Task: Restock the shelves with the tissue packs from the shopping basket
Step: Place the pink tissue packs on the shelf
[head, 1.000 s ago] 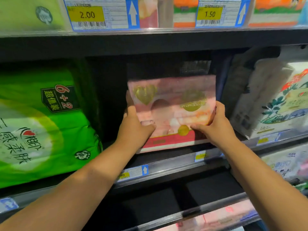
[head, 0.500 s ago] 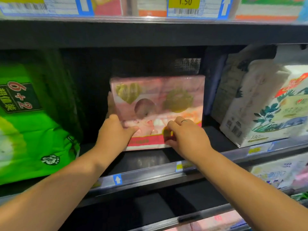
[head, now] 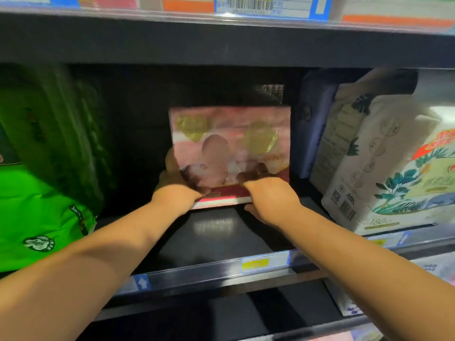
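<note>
The pink tissue pack (head: pixel 231 143) had slid deeper onto the shelf (head: pixel 216 232); left hand (head: pixel 176 190) gripped its lower-left corner, right hand (head: pixel 268 200) pinched its bottom edge; placement seemed nearly done.

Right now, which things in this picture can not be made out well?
Head view only:
pink tissue pack: print smeared by motion blur, unreadable.
left hand: fingers hidden behind the pack's left edge.
right hand: fingertips blurred against the pack.
top price label: cut off by the upper frame edge.
yellow shelf tag: blurred, price unreadable.
shopping basket: outside the frame.
</note>
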Demonstrator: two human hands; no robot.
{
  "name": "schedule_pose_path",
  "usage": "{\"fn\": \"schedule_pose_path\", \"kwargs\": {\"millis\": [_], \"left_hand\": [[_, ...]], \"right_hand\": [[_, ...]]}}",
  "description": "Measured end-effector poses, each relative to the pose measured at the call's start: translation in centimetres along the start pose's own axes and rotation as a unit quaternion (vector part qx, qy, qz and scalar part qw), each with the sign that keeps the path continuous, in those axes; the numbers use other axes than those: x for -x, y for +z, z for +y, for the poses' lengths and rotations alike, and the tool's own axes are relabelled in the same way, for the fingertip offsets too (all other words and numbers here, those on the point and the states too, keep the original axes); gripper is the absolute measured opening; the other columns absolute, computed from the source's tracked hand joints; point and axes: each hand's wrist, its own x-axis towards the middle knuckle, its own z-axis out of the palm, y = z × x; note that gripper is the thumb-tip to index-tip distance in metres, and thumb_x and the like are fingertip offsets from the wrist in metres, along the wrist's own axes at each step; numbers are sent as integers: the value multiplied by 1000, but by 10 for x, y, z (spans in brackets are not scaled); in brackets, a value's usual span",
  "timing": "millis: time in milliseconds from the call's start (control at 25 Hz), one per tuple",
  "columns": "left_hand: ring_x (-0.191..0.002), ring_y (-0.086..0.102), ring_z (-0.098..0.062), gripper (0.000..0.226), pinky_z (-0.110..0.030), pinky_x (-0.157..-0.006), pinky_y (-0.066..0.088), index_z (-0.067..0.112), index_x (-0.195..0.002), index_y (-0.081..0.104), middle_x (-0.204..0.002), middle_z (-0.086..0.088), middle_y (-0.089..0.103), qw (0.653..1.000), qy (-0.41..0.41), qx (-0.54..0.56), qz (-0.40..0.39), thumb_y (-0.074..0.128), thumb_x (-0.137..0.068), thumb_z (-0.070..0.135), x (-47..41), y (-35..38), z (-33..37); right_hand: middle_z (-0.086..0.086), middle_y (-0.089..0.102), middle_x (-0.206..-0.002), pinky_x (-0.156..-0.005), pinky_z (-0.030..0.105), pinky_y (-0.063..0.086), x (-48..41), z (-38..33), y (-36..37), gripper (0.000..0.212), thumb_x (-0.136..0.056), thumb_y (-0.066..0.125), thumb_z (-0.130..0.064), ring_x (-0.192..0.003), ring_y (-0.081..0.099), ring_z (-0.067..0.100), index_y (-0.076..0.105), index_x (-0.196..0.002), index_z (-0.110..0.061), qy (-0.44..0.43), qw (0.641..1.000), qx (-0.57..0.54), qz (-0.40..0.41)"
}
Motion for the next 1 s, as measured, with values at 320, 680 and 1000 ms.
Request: {"fn": "schedule_pose_path", "kwargs": {"millis": [320,680,1000], "left_hand": [[-120,50,-42,115,-47,-91,45,33,-149,-10,-143,-18,37,999,6,-17,32,78,-76,36,-31,28,18],[-108,56,-17,65,-34,-87,46,36,-137,22,-126,-2,55,990,103,95,-22,64,-89,21,-68,49,19],[-122,52,-17,86,-46,-102,44,53,-135,18,-136,4,50,980,137,140,-41,75,-75,31,-70,52,6]], "right_hand": [[17,19,-151,-102,45,41,-31,21,18,73,-94,58,-40,-134,35,37,15,-151,-24,24,995,-44,-86],[10,-3,-162,-107,64,30,-67,50,46,75,-95,40,-59,-144,16,42,-16,-144,-56,50,983,-21,-173],[7,4,-162,-105,69,26,-86,63,56,68,-95,36,-62,-139,26,43,-13,-143,-59,46,988,25,-149]]}}
